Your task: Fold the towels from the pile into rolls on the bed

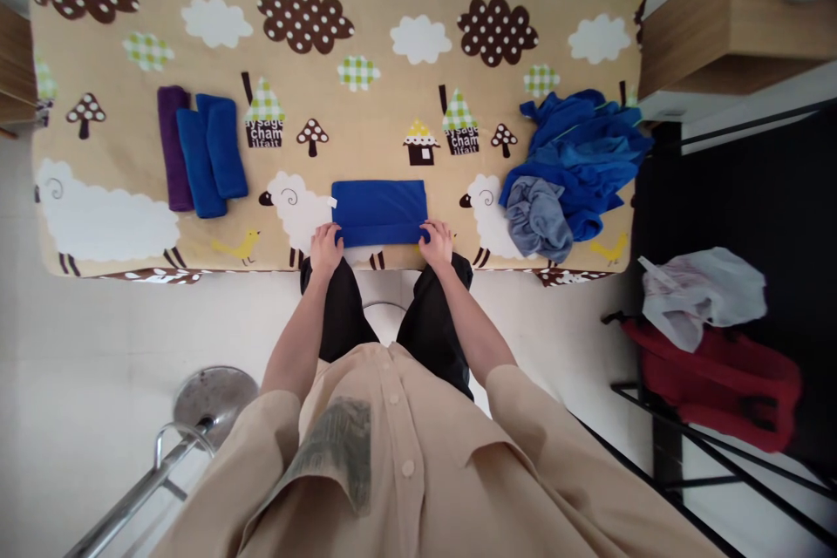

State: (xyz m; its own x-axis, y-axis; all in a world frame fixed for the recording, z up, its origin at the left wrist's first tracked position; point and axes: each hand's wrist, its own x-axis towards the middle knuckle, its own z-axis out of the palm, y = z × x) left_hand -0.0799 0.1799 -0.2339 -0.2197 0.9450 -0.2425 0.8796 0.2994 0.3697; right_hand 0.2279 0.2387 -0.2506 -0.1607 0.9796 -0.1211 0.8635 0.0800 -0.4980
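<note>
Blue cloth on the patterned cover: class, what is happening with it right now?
A person grips the near edge of a folded blue cloth with both hands, left hand and right hand at its corners. Three rolled cloths lie to the left; an unfolded pile of cloths sits to the right.

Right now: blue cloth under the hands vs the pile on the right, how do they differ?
The blue cloth lies flat in a neat folded rectangle; the pile is crumpled and heaped. The cloth is one piece in one colour; the pile mixes blue pieces with a grey one. The left hand and right hand grip the cloth's near corners; nothing touches the pile. Both lie on the patterned blanket.
</note>
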